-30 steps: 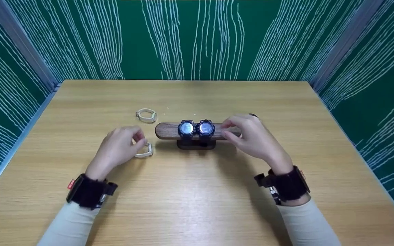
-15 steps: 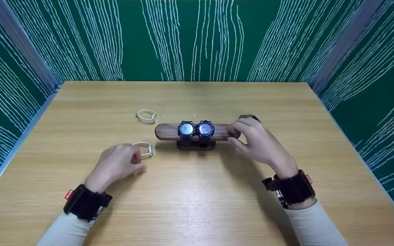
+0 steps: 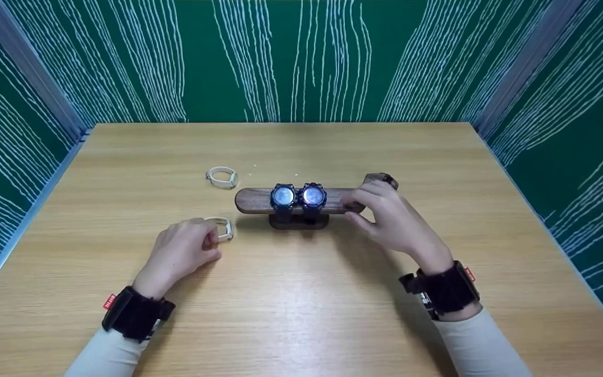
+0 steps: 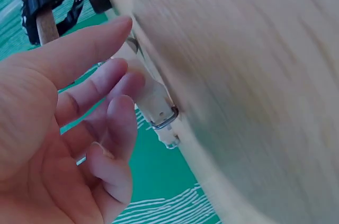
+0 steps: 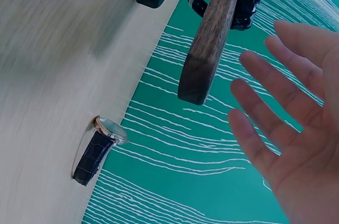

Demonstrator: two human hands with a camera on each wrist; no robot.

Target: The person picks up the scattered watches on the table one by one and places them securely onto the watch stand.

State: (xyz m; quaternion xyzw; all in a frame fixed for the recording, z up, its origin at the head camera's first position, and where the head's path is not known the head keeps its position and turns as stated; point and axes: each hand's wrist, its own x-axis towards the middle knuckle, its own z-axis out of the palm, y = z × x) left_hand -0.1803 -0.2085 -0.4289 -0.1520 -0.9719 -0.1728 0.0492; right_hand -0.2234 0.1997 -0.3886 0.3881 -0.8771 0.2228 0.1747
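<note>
On the wooden stand [image 3: 252,201], two black watches [image 3: 312,196] loop round it, likely keeping faces visible; right hand [image 3: 393,217] spread near its end; left hand [image 3: 182,251] loose, pinching nothing, beside pale watch [image 3: 229,230] on table [image 3: 291,314].

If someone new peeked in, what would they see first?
Probably two dark watches with bright round faces, side by side on a wooden stand near the table's middle. Then maybe the green wall with wavy white lines, rising behind the table.
</note>
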